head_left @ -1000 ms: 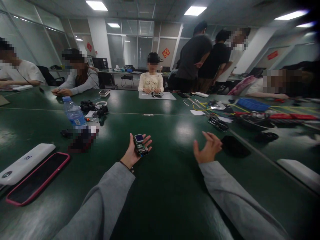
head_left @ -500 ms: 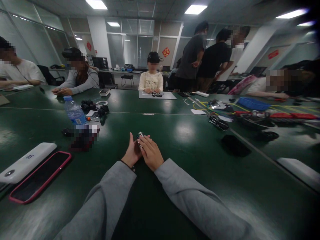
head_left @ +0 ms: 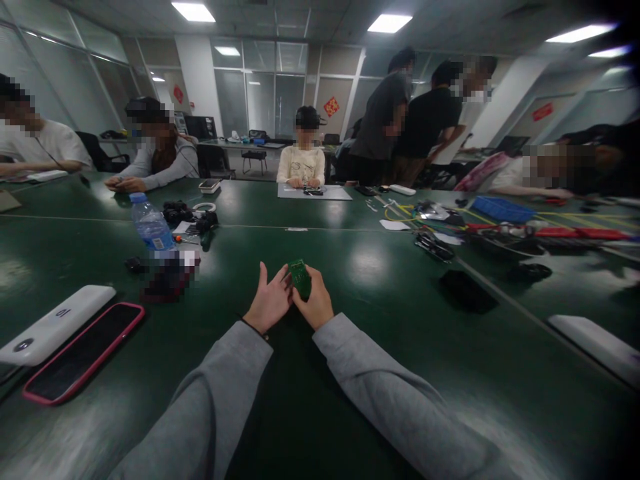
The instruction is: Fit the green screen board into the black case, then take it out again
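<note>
A small green circuit board (head_left: 299,275) is held tilted above the table, its face with small light marks turned toward me. My right hand (head_left: 319,301) grips it by its lower right part, with the fingers closed around the edges. Just to the left is my left hand (head_left: 269,304), thumb raised and fingers stretched toward the board. Its fingertips are close to the board's left edge; whether they touch it I cannot tell.
On the left lie a white power bank (head_left: 60,323), a red-rimmed phone (head_left: 85,353) and a water bottle (head_left: 150,227). A black item (head_left: 467,291), a blue tray (head_left: 503,209) and tangled cables are to the right. Several people sit or stand around the green table (head_left: 380,360).
The board has turned, so its green face now shows instead of a shiny part. My right hand has moved from lying over it to gripping its right side.
</note>
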Tool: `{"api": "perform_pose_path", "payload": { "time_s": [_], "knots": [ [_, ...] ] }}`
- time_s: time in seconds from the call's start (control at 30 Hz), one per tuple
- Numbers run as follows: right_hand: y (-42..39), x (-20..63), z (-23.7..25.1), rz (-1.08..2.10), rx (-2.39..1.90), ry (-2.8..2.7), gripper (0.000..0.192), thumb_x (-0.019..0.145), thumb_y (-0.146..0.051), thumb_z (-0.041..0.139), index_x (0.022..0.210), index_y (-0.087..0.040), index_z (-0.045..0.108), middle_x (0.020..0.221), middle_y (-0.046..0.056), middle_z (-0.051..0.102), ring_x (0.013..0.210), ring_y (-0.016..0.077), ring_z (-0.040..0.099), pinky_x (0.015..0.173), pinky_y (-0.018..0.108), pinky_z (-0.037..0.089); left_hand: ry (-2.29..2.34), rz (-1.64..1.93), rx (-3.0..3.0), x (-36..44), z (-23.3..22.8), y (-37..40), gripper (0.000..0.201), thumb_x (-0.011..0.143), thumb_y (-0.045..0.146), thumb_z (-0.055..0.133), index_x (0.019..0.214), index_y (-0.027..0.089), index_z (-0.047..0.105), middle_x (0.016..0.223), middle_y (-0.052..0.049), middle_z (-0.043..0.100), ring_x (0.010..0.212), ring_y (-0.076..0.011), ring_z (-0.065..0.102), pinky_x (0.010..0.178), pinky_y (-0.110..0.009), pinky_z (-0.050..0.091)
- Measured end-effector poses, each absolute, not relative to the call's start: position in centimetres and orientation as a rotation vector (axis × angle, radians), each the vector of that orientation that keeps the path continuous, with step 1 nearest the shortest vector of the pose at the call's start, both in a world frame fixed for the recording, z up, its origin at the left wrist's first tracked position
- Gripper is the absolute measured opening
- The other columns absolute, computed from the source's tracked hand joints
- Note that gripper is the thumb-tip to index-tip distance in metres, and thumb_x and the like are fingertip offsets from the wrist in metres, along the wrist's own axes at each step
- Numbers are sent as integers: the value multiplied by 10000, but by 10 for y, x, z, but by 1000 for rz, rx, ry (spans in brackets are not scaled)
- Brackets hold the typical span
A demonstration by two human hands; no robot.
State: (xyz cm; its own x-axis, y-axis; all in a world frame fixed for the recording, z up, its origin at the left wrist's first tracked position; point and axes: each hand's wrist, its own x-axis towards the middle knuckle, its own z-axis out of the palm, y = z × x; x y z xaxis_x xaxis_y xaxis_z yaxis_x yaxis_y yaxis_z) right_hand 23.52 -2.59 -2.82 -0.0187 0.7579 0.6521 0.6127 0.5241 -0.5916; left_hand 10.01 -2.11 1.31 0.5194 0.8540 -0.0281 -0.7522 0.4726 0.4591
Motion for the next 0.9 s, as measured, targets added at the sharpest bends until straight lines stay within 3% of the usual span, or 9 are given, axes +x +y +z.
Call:
{"api": "perform_pose_path", "payload": {
  "time_s": [0.37, 0.57, 0.7, 0.9],
  "knots": [
    [-16, 291, -39, 350, -1406, -1537, 516, 817, -424, 465, 1245, -137, 454, 1125, 120, 577, 928, 203, 600, 818, 362, 491, 388, 911, 567, 99, 2, -21, 599, 824, 637, 310, 1279, 273, 447, 1374, -81, 425, 1278, -227, 364, 946, -398, 384],
    [-20, 440, -21, 11, -1752, -1355, 596, 749, -471, 546, 1240, -136, 505, 1060, 136, 601, 886, 230, 586, 793, 385, 445, 443, 964, 547, 93, -12, -6, 557, 836, 584, 370, 1281, 255, 428, 1349, -114, 450, 1236, -240, 424, 945, -427, 390],
    [-20, 561, 7, -215, -2069, -1132, 590, 720, -413, 614, 1239, -150, 522, 1113, 175, 580, 962, 247, 555, 803, 374, 387, 425, 953, 535, 92, -15, -1, 539, 836, 564, 396, 1259, 233, 447, 1334, -127, 464, 1208, -243, 457, 949, -418, 393],
    [-27, 643, 20, -120, -2338, -889, 564, 643, -304, 704, 1148, -90, 575, 1067, 232, 582, 939, 277, 554, 752, 380, 350, 424, 943, 549, 93, -17, 0, 510, 844, 532, 418, 1247, 223, 460, 1329, -129, 469, 1191, -243, 474, 957, -404, 389]
  ]
}}
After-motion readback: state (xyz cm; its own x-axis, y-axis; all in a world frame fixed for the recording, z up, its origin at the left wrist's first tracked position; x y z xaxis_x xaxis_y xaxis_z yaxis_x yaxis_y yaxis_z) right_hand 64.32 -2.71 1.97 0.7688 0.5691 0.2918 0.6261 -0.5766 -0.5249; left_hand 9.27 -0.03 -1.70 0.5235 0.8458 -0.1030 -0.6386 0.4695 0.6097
